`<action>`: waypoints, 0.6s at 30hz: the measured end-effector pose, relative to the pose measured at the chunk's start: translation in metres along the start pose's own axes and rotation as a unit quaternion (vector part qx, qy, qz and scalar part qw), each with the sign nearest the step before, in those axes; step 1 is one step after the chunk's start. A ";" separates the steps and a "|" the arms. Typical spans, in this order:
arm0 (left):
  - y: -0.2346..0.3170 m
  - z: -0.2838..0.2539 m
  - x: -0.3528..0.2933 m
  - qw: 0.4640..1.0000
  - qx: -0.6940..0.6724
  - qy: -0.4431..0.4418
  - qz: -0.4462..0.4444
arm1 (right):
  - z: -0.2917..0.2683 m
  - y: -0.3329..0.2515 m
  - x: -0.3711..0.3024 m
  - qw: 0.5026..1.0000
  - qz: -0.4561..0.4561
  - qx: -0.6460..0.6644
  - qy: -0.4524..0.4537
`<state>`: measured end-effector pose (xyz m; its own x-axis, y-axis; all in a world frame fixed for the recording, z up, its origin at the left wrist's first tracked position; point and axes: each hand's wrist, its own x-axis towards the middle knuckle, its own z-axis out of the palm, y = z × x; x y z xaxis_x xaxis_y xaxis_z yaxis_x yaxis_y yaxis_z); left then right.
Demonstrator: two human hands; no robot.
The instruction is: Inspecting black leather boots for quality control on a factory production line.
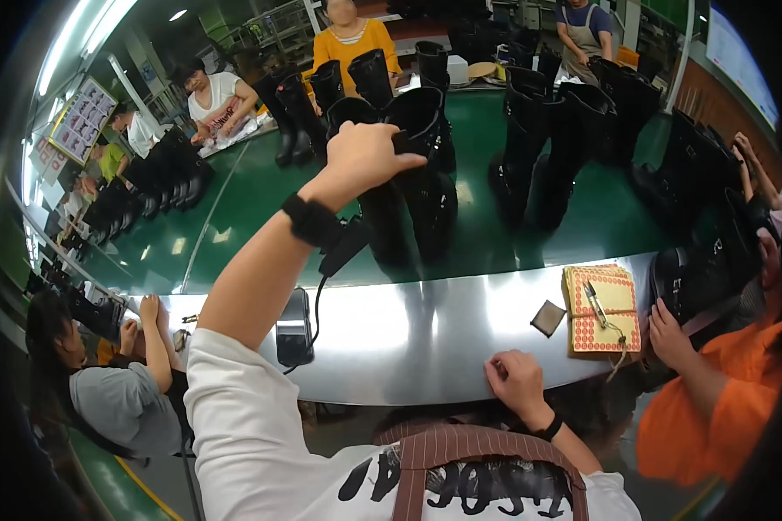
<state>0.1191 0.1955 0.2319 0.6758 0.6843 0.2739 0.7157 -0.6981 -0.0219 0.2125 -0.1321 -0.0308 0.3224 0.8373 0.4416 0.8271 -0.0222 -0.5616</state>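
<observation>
My left hand (363, 154) is stretched forward over the green surface (243, 217), its fingers closed at the tops of a pair of tall black boots (430, 208). These boots stand upright, with small shiny studs down one side. The palm side of the fingers is hidden, and a black strap with a small black device circles the wrist. My right hand (518, 380) rests at the front edge of the metal table (443, 321). Its fingers are curled in, with nothing visible in them, and a dark band is around the wrist.
Near my right hand lie a small dark square (547, 319) and a tied stack of yellow cards (613, 334) topped by thread snips (594, 304). A black power bank (294, 330) sits left, cabled to my wrist. More boots (530, 148) stand around. Co-workers sit on both sides and opposite.
</observation>
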 end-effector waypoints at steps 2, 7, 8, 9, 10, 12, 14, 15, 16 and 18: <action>0.005 0.004 0.009 0.996 -0.004 0.083 -0.032 | 0.001 0.000 -0.002 1.000 -0.005 -0.001 0.012; 0.018 -0.032 -0.002 0.979 -0.114 0.163 -0.034 | -0.018 -0.013 0.008 0.974 0.160 0.150 -0.062; 0.024 -0.040 -0.014 0.978 -0.090 0.188 -0.013 | -0.026 -0.018 0.015 0.984 0.087 0.155 0.006; 0.029 -0.048 -0.030 0.973 -0.064 0.219 0.018 | -0.036 -0.023 0.024 0.986 0.066 0.146 0.041; 0.035 -0.056 -0.046 0.970 -0.066 0.230 0.037 | -0.044 -0.029 0.033 0.988 0.011 0.139 0.060; 0.050 -0.064 -0.084 0.958 -0.063 0.267 0.086 | -0.054 -0.041 0.056 0.986 -0.051 0.143 0.067; 0.068 -0.064 -0.123 0.945 -0.057 0.290 0.138 | -0.046 -0.054 0.079 0.981 -0.088 0.154 0.081; 0.073 -0.062 -0.138 0.938 -0.057 0.294 0.171 | -0.038 -0.060 0.087 0.985 -0.080 0.136 0.068; 0.077 -0.057 -0.150 0.931 -0.061 0.287 0.219 | -0.029 -0.064 0.096 0.983 -0.084 0.134 0.093; 0.074 -0.055 -0.184 0.920 -0.045 0.290 0.259 | -0.017 -0.065 0.099 0.982 -0.069 0.094 0.150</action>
<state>0.0380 0.0063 0.2326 0.6957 0.0462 0.7169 0.2898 -0.9312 -0.2213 0.1986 -0.0570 0.0619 0.3584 0.6258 0.6928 0.7816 0.2048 -0.5893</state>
